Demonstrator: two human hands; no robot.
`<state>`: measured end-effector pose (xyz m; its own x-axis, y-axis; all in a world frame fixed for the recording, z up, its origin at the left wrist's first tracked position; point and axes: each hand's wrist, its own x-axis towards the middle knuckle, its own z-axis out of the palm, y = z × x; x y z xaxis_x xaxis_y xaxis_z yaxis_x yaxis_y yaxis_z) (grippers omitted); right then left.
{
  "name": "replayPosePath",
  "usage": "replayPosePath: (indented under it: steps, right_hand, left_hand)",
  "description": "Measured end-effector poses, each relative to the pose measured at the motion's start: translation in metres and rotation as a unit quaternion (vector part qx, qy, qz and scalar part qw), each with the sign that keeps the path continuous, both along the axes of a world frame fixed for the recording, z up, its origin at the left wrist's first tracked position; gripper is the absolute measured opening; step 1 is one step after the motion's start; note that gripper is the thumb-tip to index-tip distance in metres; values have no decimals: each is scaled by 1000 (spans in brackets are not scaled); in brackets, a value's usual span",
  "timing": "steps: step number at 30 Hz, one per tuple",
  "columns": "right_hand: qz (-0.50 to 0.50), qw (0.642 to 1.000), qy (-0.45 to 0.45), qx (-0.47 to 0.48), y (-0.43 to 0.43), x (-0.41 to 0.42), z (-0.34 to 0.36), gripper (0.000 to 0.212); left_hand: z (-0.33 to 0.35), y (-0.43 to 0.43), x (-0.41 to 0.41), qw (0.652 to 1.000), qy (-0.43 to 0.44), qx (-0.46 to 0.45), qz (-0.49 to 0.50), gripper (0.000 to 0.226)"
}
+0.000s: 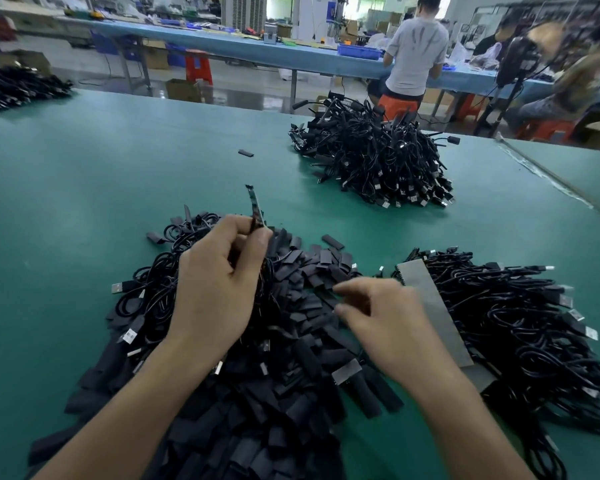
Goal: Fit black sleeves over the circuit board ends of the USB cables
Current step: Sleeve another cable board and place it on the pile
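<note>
**Fig. View from the head over the sleeve pile (pixel 284 403), the loose heap of flat black sleeves at centre.** The left hand (pixel 219 282), above the pile's far-left edge, pinches a circuit board end (pixel 254 206) near its base. The board stands upright and bare (no sleeve on it yet). The right hand (pixel 385 317) hovers over the pile's right side with fingers curled. Motion blur hides whether it grips a sleeve, so its hold cannot be told. Tangled cables (pixel 146 282) lie at the pile's left margin, and a grey strip (pixel 426 306) lies just right of it. Likely hazards:
- A flattened sleeve mouth may catch on the board's corner and buckle.
- One pinch may lift two sleeves.
- Drawing the board away may drag the tangled cables with it.
</note>
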<state>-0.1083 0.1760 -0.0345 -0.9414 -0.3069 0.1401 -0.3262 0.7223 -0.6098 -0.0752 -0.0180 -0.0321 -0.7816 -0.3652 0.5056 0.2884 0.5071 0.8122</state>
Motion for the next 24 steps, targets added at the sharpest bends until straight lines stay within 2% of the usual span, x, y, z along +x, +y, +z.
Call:
replayPosePath:
  steps: [2,4,8,12,15,21,24]
  right_hand:
    - [13,993,-39,112,-4,2,-8,45]
    - [23,982,-60,180,-9,5,-14,51]
    - [36,982,-69,169,-12,8,-19,29]
    - [24,990,-47,128,-12,8,-16,16]
    - [5,996,-21,89,-12,7,-13,11]
    - [-22,996,36,74,-10,6,-9,12]
    - [-1,996,13,86,-5,4,-9,11]
  left_hand:
    - [2,-2,1,998,6,-48,30,14]
    - [3,-4,2,994,-11,-96,57,15]
    - [4,-3,6,973,-74,-197,98,34]
    - [5,-3,8,962,-116,-231,85,53]
    - [2,-7,6,956,-151,-239,80,39]
    - [0,-7,7,965,-173,-195,37,19]
    - [-2,-7,7,965,-182,-189,28,9]
